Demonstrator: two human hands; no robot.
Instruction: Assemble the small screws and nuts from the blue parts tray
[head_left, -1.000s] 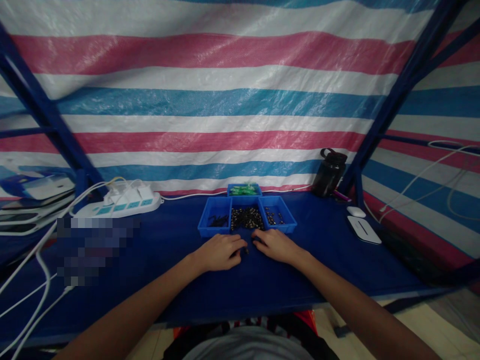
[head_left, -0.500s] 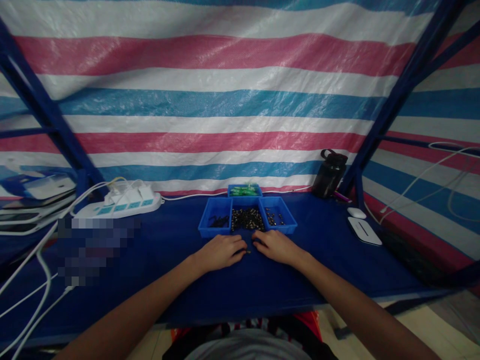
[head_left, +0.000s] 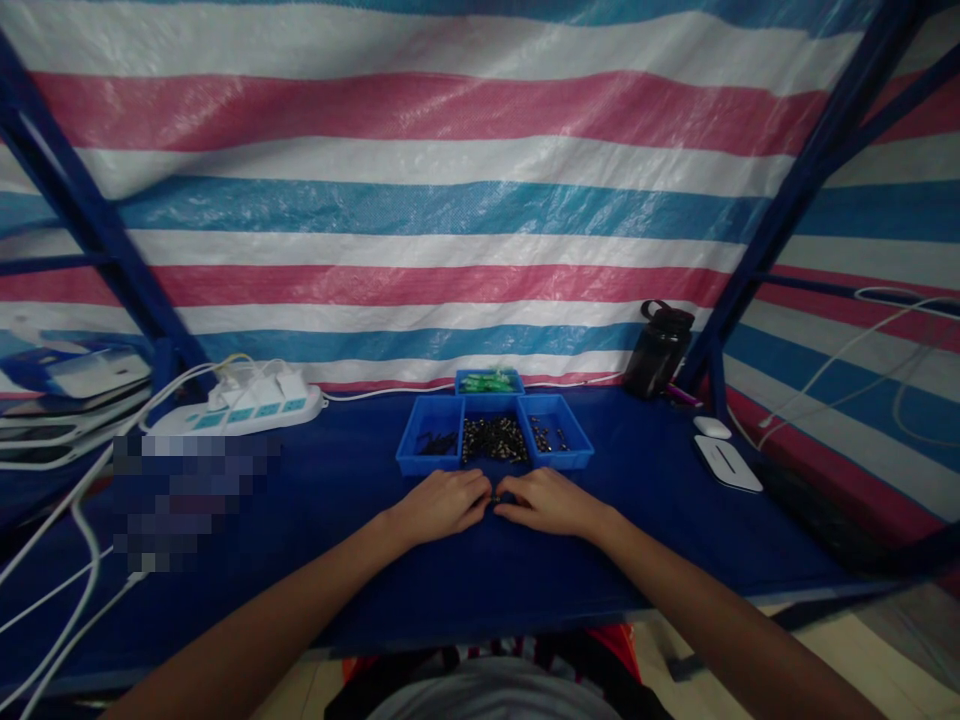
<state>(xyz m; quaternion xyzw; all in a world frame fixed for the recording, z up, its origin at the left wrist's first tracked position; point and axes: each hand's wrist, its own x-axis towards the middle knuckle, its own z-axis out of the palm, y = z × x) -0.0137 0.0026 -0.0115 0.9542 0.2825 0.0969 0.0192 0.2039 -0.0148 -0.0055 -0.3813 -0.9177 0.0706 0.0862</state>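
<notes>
Just in front of the blue trays, my left hand (head_left: 448, 502) and my right hand (head_left: 549, 500) meet fingertip to fingertip. Between them is a small dark metal part (head_left: 495, 499), too small to name exactly. Both hands pinch it, the left from one end and the right from the other. The middle tray (head_left: 495, 404) holds a heap of small black and brassy pieces (head_left: 493, 438). Thin black pieces (head_left: 437, 443) lie in the left tray (head_left: 409, 463). A few small metallic pieces (head_left: 549, 436) lie in the right tray (head_left: 576, 458).
A small blue tray (head_left: 490, 374) of green items stands behind. To the left are a white power strip (head_left: 255, 408), cables and stacked devices (head_left: 71, 420). A black bottle (head_left: 660, 348), a white case (head_left: 712, 428) and a white flat device (head_left: 727, 463) stand right on the blue table (head_left: 480, 590).
My right hand has moved left and slightly down, and its fingers have closed on the small metal part by my left hand. My left hand has barely moved.
</notes>
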